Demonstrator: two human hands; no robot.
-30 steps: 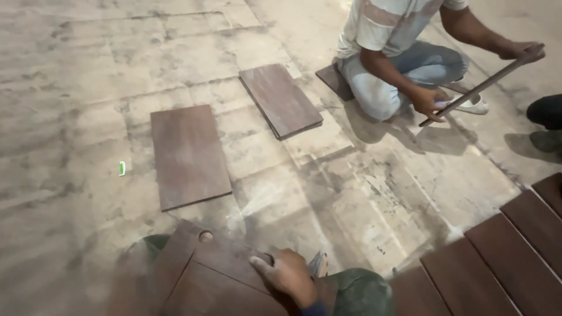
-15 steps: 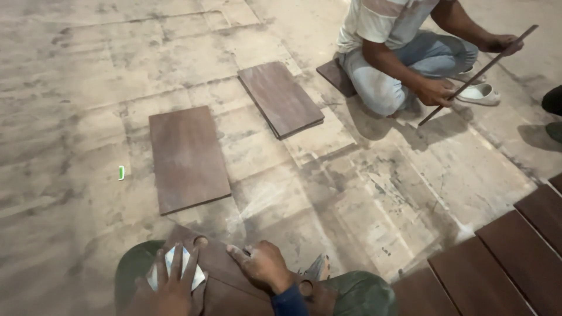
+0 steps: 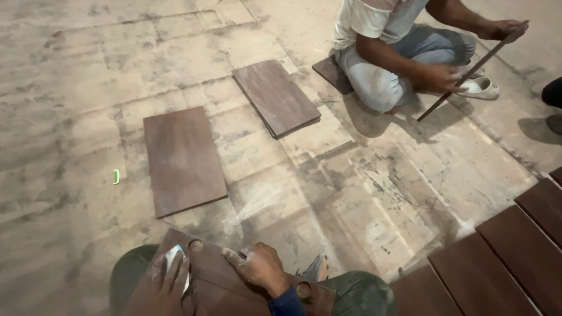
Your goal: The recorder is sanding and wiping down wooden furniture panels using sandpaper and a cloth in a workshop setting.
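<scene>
A brown tile (image 3: 216,281) with a round hole near its corner lies across my lap at the bottom of the view. My left hand (image 3: 167,281) presses a small pale blue-white piece (image 3: 174,257) against the tile's left part. My right hand (image 3: 257,269) rests flat on the tile beside the hole, fingers spread and dusty, holding nothing. A second round hole (image 3: 303,289) shows near my right wrist.
A single brown tile (image 3: 182,159) and a small stack of tiles (image 3: 276,96) lie on the dusty concrete floor. A seated person (image 3: 398,52) at the top right holds a long thin strip (image 3: 474,69). Laid tiles (image 3: 515,251) border the right. A small green object (image 3: 116,176) lies at the left.
My left hand came into view and settled on the tile with the pale piece. My right hand slid further onto the tile. The seated person tilted the strip.
</scene>
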